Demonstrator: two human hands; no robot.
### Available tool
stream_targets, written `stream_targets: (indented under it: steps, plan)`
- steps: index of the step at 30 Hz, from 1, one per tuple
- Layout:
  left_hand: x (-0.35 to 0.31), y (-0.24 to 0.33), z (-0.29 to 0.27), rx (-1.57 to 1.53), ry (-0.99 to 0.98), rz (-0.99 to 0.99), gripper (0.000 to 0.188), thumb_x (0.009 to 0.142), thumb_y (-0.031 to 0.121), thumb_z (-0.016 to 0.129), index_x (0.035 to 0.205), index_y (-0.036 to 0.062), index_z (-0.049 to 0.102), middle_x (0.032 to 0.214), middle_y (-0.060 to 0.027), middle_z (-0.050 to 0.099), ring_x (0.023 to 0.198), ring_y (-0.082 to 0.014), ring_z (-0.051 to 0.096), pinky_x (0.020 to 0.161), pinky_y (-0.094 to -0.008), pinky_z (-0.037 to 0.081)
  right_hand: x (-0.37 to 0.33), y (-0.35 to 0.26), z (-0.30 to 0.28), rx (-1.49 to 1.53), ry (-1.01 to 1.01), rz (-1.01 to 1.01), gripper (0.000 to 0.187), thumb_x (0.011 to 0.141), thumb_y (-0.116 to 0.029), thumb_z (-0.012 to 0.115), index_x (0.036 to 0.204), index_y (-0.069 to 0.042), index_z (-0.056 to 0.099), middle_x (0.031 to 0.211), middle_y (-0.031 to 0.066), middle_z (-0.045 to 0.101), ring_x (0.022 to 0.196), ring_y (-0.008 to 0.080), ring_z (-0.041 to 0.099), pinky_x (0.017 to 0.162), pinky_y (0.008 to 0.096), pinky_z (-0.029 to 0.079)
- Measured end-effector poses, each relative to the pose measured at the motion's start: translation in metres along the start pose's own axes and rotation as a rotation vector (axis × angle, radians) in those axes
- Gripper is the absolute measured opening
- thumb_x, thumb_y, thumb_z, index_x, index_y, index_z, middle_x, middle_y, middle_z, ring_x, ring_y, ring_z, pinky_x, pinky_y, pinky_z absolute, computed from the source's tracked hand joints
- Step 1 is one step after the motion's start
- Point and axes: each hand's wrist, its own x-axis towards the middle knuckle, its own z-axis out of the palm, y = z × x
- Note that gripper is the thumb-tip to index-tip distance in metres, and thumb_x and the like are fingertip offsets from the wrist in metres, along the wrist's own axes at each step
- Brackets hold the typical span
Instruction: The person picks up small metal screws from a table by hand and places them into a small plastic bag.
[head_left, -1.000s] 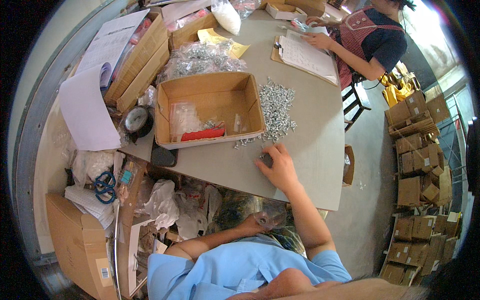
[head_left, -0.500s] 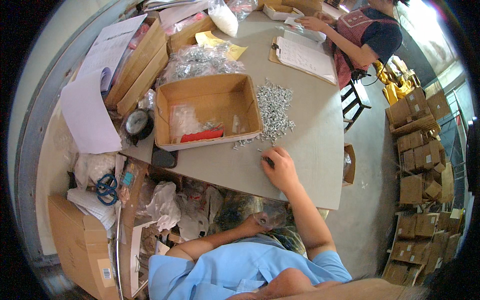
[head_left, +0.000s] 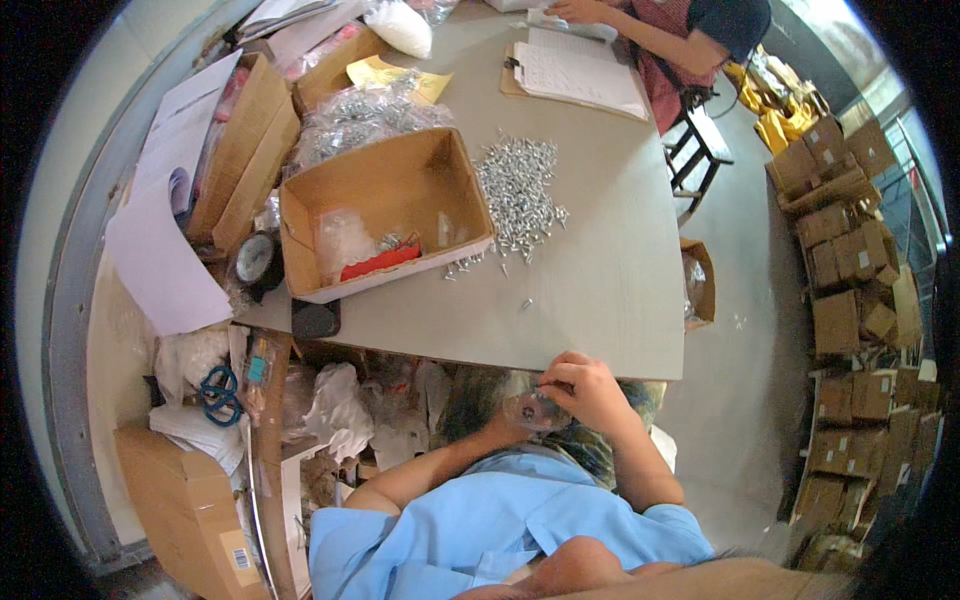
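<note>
At the table's front edge, over my lap, my left hand [head_left: 502, 432] holds a small clear plastic bag [head_left: 540, 412] with a few small dark bits showing in it. My right hand [head_left: 588, 388] is closed at the bag's upper edge, thumb and fingertips together; what they hold is too small to make out. Beyond both hands, a loose pile of silvery screws [head_left: 520, 190] is spread on the grey table [head_left: 600, 270]. One single screw [head_left: 526, 303] lies apart, nearer to me.
Left of the pile stands an open cardboard box [head_left: 375, 180] with small bags and a red item inside. Filled plastic bags [head_left: 360, 120] lie behind it. A clipboard [head_left: 580, 75] is at the far side, by a co-worker [head_left: 680, 60]. Blue-handled scissors [head_left: 220, 395] lie lower left.
My right hand has drawn back from the screw pile to the bag at my left hand. The head view has shifted, so the table and boxes sit further up and left.
</note>
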Motion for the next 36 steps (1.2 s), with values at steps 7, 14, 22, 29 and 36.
stream_targets:
  steps: [7, 14, 22, 29, 36]
  plan:
    - [0.01, 0.001, -0.007, -0.162, 0.049, 0.08, 0.024, 0.078, 0.023, 0.075, 0.077, 0.0075, 0.057, 0.073, -0.0017, 0.055, 0.07, -0.0129, 0.05, 0.064, -0.0293, 0.042, -0.006, 0.005, -0.001, 0.157, 0.098, 0.025, 0.01, 0.075, -0.004, 0.068, 0.085, -0.002, 0.067, 0.082, 0.0096, 0.061, 0.07, 0.022, 0.06, 0.061, 0.031, 0.049]
    - [-0.004, 0.019, -0.032, -0.047, -0.08, -0.043, 0.019, 0.077, 0.017, 0.074, 0.08, 0.0062, 0.058, 0.08, -0.0041, 0.061, 0.075, -0.0137, 0.056, 0.07, -0.0308, 0.046, -0.008, 0.005, 0.003, 0.131, 0.126, 0.006, 0.011, 0.076, -0.007, 0.069, 0.085, -0.002, 0.066, 0.083, 0.011, 0.06, 0.072, 0.0273, 0.06, 0.063, 0.0337, 0.049]
    - [-0.047, 0.047, -0.097, -0.081, -0.004, -0.062, 0.03, 0.071, 0.016, 0.081, 0.088, 0.0049, 0.058, 0.08, -0.0002, 0.06, 0.073, -0.0096, 0.054, 0.065, -0.0268, 0.045, -0.013, -0.012, 0.009, -0.033, 0.016, -0.222, 0.018, 0.073, -0.01, 0.07, 0.091, -0.008, 0.066, 0.097, 0.0104, 0.058, 0.092, 0.0293, 0.056, 0.081, 0.0389, 0.047]
    - [-0.032, 0.143, -0.112, -0.399, -0.231, 0.052, 0.057, 0.065, 0.024, 0.087, 0.106, 0.0032, 0.053, 0.095, -0.0031, 0.057, 0.086, -0.0126, 0.054, 0.074, -0.0274, 0.045, 0.002, -0.059, 0.005, -0.123, -0.148, -0.597, 0.021, 0.069, -0.021, 0.065, 0.088, -0.012, 0.066, 0.126, 0.011, 0.047, 0.117, 0.0331, 0.042, 0.096, 0.0465, 0.039]
    - [-0.013, 0.145, -0.108, -0.506, -0.143, 0.218, 0.056, 0.077, 0.023, 0.078, 0.12, 0.0016, 0.048, 0.119, -0.0079, 0.051, 0.111, -0.0179, 0.05, 0.094, -0.0322, 0.04, -0.007, -0.056, -0.011, -0.085, -0.014, -0.498, 0.022, 0.069, -0.012, 0.072, 0.087, -0.007, 0.061, 0.115, 0.0124, 0.048, 0.107, 0.0347, 0.047, 0.089, 0.043, 0.043]
